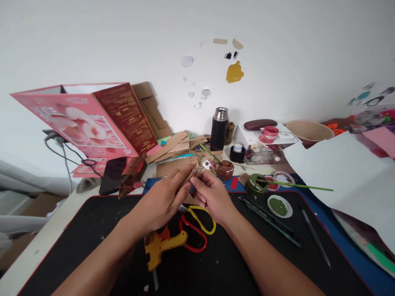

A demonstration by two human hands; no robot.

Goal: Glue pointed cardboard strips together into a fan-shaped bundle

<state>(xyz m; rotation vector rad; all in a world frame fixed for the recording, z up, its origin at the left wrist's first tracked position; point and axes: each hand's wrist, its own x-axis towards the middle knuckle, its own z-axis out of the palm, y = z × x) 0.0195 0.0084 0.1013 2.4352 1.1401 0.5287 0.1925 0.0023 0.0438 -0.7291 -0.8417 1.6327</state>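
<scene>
Fingertips nearly meeting, my left hand [165, 199] and my right hand [214, 196] pinch a small brown cardboard piece [187, 181] between them. My fingers cover most of it, so its shape is hidden. Just below the hands lie scissors [202, 222] with one red and one yellow handle, their blades partly under the left hand. A yellow hot glue gun [165, 246] rests on the black mat [101, 242] below my left hand, its body partly behind the wrist.
Cardboard scraps [171, 148] pile up behind the hands. A black thermos [219, 129], a brown paint jar [225, 170] and a green paint jar [256, 184] with a brush across it stand there too. At left are a pink box [83, 123] and a phone [112, 176]; pens [268, 220] lie right.
</scene>
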